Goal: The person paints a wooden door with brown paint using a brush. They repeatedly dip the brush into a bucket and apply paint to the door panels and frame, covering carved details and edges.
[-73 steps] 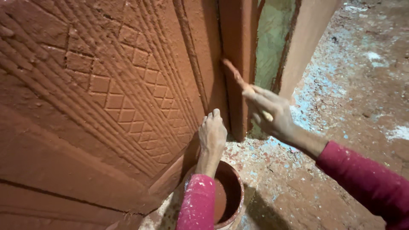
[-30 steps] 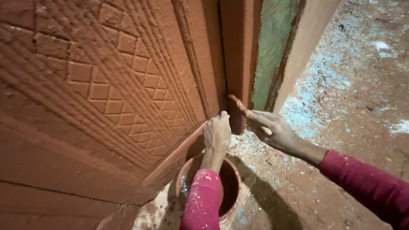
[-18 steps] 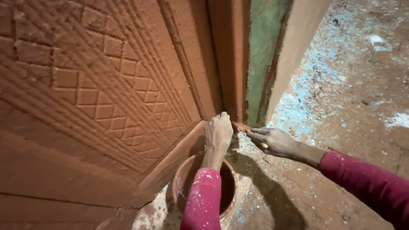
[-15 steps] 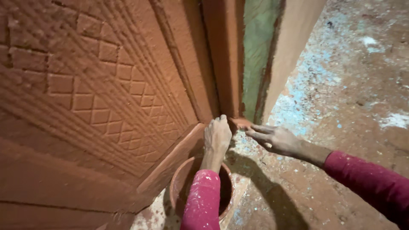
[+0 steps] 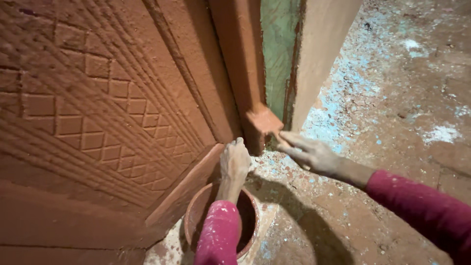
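Lower now than 2.4 s ago, the right hand (image 5: 310,153) reaches the foot of the door frame (image 5: 262,122), fingers together and stretched, tips touching it. Left hand (image 5: 235,162) rests against the carved door (image 5: 108,113), fingers curled together, above the pot (image 5: 196,216) on the floor (image 5: 392,113).
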